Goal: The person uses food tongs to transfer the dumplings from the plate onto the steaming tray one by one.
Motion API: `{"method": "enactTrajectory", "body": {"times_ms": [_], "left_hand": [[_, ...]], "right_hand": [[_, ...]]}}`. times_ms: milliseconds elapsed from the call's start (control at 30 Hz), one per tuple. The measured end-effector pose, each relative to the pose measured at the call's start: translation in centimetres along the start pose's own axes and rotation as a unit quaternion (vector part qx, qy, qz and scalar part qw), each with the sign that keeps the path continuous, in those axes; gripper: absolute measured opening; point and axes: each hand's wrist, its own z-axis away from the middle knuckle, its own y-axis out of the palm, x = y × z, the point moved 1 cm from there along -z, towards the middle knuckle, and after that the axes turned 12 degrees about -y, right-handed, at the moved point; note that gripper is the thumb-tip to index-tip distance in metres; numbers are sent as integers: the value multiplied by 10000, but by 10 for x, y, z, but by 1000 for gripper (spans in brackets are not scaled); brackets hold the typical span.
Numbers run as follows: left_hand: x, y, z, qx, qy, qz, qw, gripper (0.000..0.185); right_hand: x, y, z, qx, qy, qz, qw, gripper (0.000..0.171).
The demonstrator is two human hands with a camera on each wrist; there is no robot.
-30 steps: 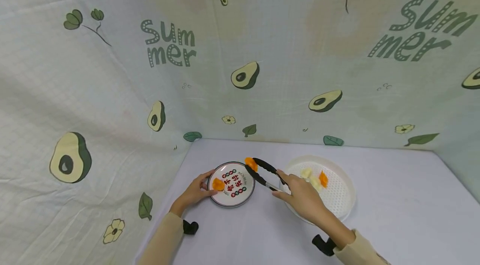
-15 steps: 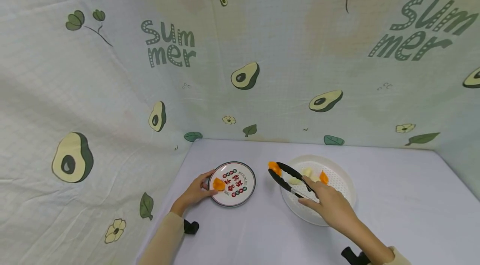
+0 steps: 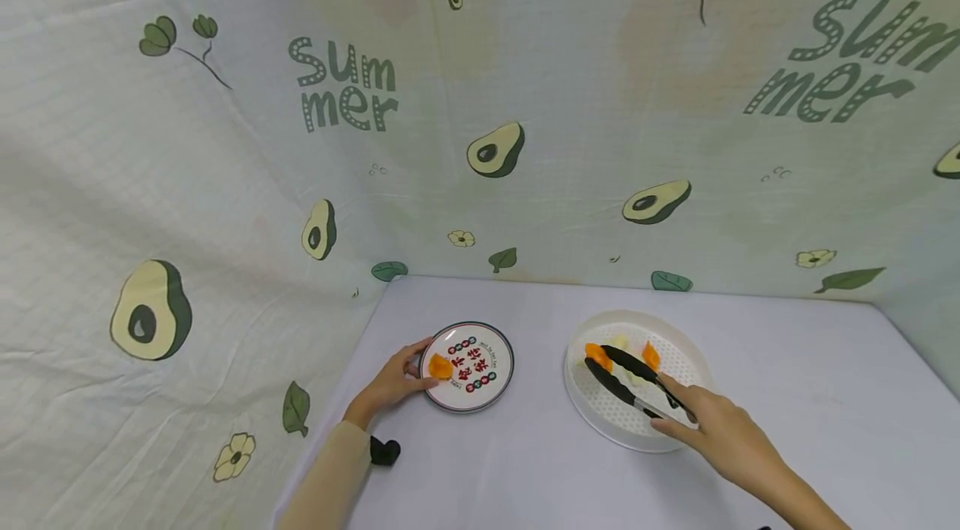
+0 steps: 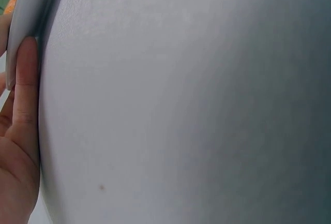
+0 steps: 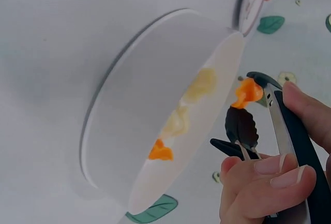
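Observation:
At the left of the head view, my left hand (image 3: 393,380) pinches the rim of a small white plate (image 3: 491,349) with red characters. An orange piece (image 3: 440,367) lies on that plate near my thumb. My right hand (image 3: 723,434) grips black-and-metal tongs (image 3: 611,382), whose tips hold another orange piece (image 3: 597,355) above a round white tray (image 3: 600,422). In the right wrist view this piece hangs clear of the tray's rim. Inside the tray are pale yellow pieces (image 5: 201,84) and one orange piece (image 5: 161,150); the tongs partly cover them in the head view.
Both dishes stand on a white table (image 3: 525,472), with a gap between them. A cloth (image 3: 570,97) printed with avocados and leaves hangs behind the table and along its left side. Free room lies right of the tray.
My right hand has moved right with the tongs, carrying the orange piece from beside the plate to above the tray. My left hand stays on the plate's rim.

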Motion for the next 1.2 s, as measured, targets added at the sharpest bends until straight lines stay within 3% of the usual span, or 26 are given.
{"method": "enactTrajectory", "body": {"times_ms": [133,533,1000,1200], "left_hand": [[-2,0,1,15,30,54,10000,81],[3,0,0,76,-27,19,10000,82],[-1,-2,1,86,-19,20,10000,82],[1,-1,0,78,11,11,10000,82]], "right_hand": [[-10,-1,6,214,199,-56,9996,80],[-30,8,3,695,265,-193,9970,82],[-31,10,4,653,169,390,9970,81],[-27,6,3,676,186,402,9967,83]]}}
